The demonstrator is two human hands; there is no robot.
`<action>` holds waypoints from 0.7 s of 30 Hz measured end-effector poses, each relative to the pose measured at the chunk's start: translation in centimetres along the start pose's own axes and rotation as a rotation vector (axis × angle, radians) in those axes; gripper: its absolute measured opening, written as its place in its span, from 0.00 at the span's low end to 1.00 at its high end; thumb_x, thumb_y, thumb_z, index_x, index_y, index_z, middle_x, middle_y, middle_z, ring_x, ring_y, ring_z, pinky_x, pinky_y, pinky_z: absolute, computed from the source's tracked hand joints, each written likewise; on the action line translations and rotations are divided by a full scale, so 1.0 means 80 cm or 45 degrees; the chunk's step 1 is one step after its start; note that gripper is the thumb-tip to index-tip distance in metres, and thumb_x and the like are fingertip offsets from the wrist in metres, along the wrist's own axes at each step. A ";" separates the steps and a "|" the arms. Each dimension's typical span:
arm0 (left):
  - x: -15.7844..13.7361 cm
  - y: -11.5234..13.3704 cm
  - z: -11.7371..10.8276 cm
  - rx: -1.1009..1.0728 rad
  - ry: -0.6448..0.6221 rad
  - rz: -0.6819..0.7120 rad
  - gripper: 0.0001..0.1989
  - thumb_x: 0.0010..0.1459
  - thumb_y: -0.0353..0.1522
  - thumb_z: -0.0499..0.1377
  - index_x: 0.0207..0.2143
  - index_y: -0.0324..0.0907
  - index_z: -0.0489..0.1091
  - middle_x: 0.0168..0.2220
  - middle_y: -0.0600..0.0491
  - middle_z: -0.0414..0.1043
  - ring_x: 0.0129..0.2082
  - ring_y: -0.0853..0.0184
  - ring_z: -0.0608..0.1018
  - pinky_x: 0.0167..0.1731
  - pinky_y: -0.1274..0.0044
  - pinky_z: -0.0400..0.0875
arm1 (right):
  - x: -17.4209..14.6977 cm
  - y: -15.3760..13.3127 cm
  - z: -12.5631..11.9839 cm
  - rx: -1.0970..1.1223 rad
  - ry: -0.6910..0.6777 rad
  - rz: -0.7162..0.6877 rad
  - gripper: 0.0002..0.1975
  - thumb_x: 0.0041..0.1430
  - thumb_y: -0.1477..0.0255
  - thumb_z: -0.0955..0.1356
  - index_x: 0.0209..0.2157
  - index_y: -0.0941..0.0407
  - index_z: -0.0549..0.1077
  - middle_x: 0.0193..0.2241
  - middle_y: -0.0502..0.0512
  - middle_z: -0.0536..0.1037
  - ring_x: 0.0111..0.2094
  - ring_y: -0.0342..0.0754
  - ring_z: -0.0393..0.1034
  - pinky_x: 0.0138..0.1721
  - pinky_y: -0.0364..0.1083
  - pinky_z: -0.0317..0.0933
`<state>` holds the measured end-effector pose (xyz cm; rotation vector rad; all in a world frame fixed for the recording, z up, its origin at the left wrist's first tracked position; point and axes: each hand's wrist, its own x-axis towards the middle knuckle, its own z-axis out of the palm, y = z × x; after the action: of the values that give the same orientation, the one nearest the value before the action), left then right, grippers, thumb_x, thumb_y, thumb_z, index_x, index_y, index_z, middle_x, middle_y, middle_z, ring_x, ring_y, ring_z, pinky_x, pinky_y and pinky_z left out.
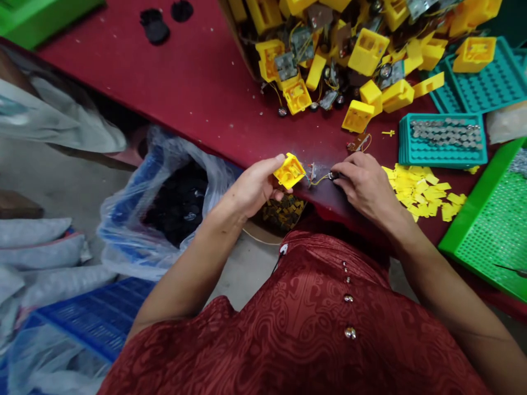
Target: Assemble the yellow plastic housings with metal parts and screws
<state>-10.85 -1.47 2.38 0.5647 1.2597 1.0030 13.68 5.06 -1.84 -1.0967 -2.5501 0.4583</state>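
Observation:
My left hand [263, 184] is closed on a yellow plastic housing [290, 171] at the table's front edge, its hollow inside turned up. Thin wires [317, 181] run from the housing to a small round dark part with a shiny face [332, 175], perhaps a little speaker. The fingertips of my right hand [362, 178] pinch that round part. Between the hands, a small pale piece [312, 171] sits by the wires; its kind is too small to tell. Just beyond my right hand lies a brown circuit board [357, 144] with a wire loop.
Yellow housings [368, 52] with wired parts heap at the back. Right of my hand lie flat yellow pieces [424, 189], a teal tray [442, 156] of round metal parts and a green perforated tray [486, 219]. Below left stands a plastic-lined blue crate [109, 233] holding black parts.

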 end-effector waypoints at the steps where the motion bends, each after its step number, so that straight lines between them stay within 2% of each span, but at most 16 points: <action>1: -0.001 0.001 0.001 -0.013 0.000 -0.003 0.14 0.65 0.39 0.65 0.34 0.36 0.79 0.29 0.50 0.79 0.24 0.71 0.77 0.17 0.83 0.65 | -0.001 0.000 0.004 -0.010 0.018 0.014 0.11 0.71 0.74 0.66 0.45 0.57 0.83 0.43 0.62 0.79 0.46 0.53 0.70 0.48 0.51 0.65; 4: -0.005 0.004 0.002 -0.085 -0.029 -0.037 0.11 0.66 0.36 0.65 0.36 0.36 0.80 0.30 0.50 0.80 0.24 0.71 0.80 0.19 0.83 0.70 | 0.003 0.003 0.004 -0.029 0.013 0.031 0.09 0.71 0.74 0.67 0.41 0.58 0.81 0.43 0.62 0.79 0.46 0.54 0.70 0.49 0.51 0.66; 8: -0.011 0.003 0.005 -0.292 -0.111 -0.153 0.08 0.68 0.33 0.64 0.40 0.35 0.79 0.34 0.49 0.84 0.31 0.66 0.87 0.28 0.82 0.80 | 0.022 0.001 -0.024 -0.109 0.024 0.090 0.07 0.71 0.71 0.69 0.45 0.57 0.80 0.44 0.62 0.79 0.48 0.56 0.70 0.52 0.54 0.66; 11: -0.013 -0.008 0.013 -0.489 -0.247 -0.320 0.10 0.70 0.33 0.61 0.45 0.34 0.78 0.38 0.45 0.86 0.35 0.62 0.90 0.33 0.78 0.83 | 0.042 -0.018 -0.059 -0.217 0.062 0.264 0.09 0.72 0.71 0.70 0.50 0.57 0.79 0.50 0.65 0.78 0.54 0.59 0.71 0.58 0.56 0.65; 14: -0.011 -0.023 0.030 -0.668 -0.436 -0.542 0.16 0.73 0.34 0.54 0.48 0.31 0.77 0.40 0.40 0.87 0.34 0.60 0.90 0.33 0.77 0.83 | 0.050 -0.042 -0.088 -0.359 -0.063 0.486 0.14 0.68 0.75 0.72 0.53 0.61 0.79 0.54 0.68 0.77 0.60 0.64 0.71 0.62 0.58 0.65; 17: -0.004 -0.030 0.053 -0.784 -0.480 -0.651 0.22 0.76 0.35 0.48 0.56 0.28 0.74 0.38 0.39 0.86 0.33 0.60 0.89 0.33 0.77 0.83 | 0.029 -0.048 -0.100 -0.435 -0.179 0.587 0.13 0.64 0.77 0.74 0.51 0.62 0.80 0.51 0.68 0.79 0.57 0.66 0.74 0.59 0.59 0.67; 19: 0.000 -0.031 0.068 -0.806 -0.427 -0.619 0.25 0.76 0.33 0.46 0.65 0.25 0.69 0.38 0.38 0.86 0.34 0.60 0.89 0.34 0.76 0.83 | 0.002 -0.038 -0.101 -0.388 -0.128 0.585 0.09 0.62 0.77 0.74 0.45 0.60 0.82 0.45 0.65 0.81 0.51 0.64 0.77 0.54 0.58 0.69; 21: 0.004 -0.031 0.079 -0.776 -0.370 -0.525 0.26 0.75 0.30 0.47 0.69 0.25 0.65 0.42 0.37 0.87 0.35 0.62 0.89 0.35 0.77 0.82 | -0.027 -0.024 -0.098 -0.223 0.008 0.569 0.06 0.60 0.75 0.74 0.40 0.57 0.82 0.39 0.61 0.83 0.44 0.59 0.78 0.48 0.55 0.69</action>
<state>-4.06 -1.38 1.84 -0.0304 0.7140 0.8565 17.13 3.49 5.60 -1.7405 -2.3661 0.3368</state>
